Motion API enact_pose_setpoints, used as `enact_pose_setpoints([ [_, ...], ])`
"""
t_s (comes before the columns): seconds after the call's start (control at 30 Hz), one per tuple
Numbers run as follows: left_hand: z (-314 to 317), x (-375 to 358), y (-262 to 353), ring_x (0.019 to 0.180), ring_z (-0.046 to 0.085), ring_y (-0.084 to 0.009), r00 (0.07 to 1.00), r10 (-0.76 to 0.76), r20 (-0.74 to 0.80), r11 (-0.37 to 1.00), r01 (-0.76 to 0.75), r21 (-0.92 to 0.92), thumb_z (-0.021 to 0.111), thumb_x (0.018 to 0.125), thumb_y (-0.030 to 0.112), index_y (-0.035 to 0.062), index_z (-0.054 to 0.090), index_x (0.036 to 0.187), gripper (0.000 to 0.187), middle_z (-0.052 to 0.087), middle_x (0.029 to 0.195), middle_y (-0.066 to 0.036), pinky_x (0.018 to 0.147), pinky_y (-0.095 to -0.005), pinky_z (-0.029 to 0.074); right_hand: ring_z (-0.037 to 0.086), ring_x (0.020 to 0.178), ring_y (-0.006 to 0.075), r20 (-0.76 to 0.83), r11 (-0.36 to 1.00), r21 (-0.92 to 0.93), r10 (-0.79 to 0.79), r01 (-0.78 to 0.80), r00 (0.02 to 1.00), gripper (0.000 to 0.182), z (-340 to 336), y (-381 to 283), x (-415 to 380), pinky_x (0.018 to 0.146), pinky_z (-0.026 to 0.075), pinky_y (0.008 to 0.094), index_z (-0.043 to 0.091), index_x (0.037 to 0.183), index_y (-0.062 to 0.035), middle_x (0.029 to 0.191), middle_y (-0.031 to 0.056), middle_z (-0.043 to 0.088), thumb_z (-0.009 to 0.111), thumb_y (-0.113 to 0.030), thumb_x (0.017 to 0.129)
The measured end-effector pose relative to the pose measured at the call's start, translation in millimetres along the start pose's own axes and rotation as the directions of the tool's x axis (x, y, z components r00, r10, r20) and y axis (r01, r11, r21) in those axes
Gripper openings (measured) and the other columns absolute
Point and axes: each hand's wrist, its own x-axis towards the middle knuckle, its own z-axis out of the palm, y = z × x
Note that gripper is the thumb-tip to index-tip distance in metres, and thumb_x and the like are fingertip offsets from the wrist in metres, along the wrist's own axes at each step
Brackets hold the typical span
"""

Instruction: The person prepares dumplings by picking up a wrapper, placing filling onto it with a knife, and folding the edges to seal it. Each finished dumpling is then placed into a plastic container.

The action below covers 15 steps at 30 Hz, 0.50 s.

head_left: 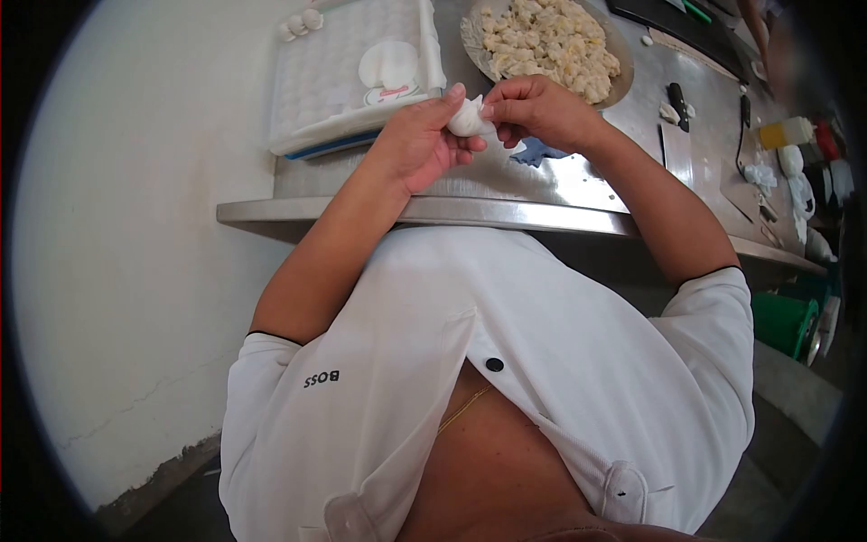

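The white dough piece [466, 119] is located between the two hands, raised over the near part of the steel table [506, 203]. It touches both hands and has a peaked upper edge.

The left hand [420, 140] supports the dough piece from the left. Its thumb lies along the far side of the piece, and its fingers curl around the near side, the palm partly turned up. The right hand [542, 113] engages from the right, with thumb and forefinger pinching the edge of the dough piece; its remaining fingers are bent and hang just beside it.

Far left of the hands stands a white tray [302, 137] with rows of rounded hollows. Round white wrappers [388, 65] lie on its right part, and small dough balls [301, 24] sit at its far left corner. Beyond the right hand is a wide bowl [471, 45] of pale, chunky filling [551, 45]. A blue cloth [539, 152] lies on the table, partly below the right hand. A black-handled knife [677, 126] lies farther right, well apart from both hands.
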Motion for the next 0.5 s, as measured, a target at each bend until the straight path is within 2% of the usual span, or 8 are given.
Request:
enact_pose_setpoints([
  [0.23,0.5,0.4,0.2,0.073,0.066,-0.0187,1.000,-0.001,-0.007,1.000,0.001,0.016,0.049,0.102,0.035,0.0045,0.058,0.109,0.033,0.065,0.094,-0.009,0.059,-0.0283,0.052,0.060,0.069,0.0083,-0.058,0.999,-0.044,-0.011,0.008,0.998,0.023,3.3,0.0,0.0,0.063,0.051,0.0246,0.071,0.093,-0.0047,0.074,-0.0003,0.062,0.069,-0.027,0.088],
  [0.5,1.8,0.9,-0.6,0.074,0.066,-0.0197,0.999,0.036,-0.026,0.999,-0.035,0.029,0.050,0.102,0.034,0.0047,0.057,0.108,0.030,0.065,0.096,-0.010,0.058,-0.0293,0.051,0.058,0.069,0.0082,-0.045,0.998,0.046,0.043,-0.041,0.998,0.022,0.6,-1.1,-0.1,0.063,0.049,0.0242,0.070,0.092,-0.0052,0.075,-0.0005,0.061,0.071,-0.027,0.086],
])
